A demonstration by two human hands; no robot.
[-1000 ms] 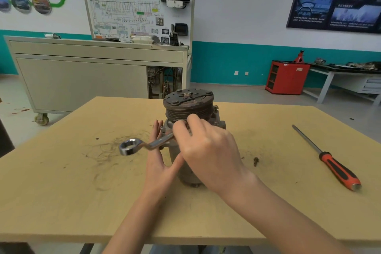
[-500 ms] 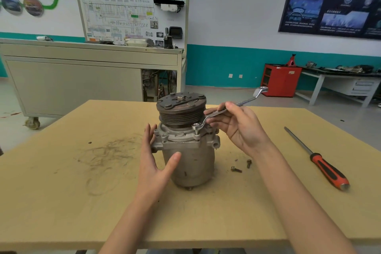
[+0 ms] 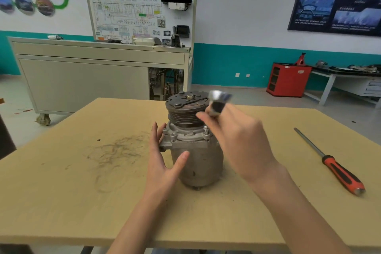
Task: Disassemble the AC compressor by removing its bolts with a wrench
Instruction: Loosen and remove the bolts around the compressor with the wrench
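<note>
Right hand (image 3: 237,140), wrench (image 3: 218,99) before compressor (image 3: 195,156); screwdriver (image 3: 338,170) aside.

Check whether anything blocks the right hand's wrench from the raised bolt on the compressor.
Nothing visible does. The bolt stands exposed on the compressor just below the right hand, whose blurred wrench is up beside the pulley. The left hand touches the other side.
</note>
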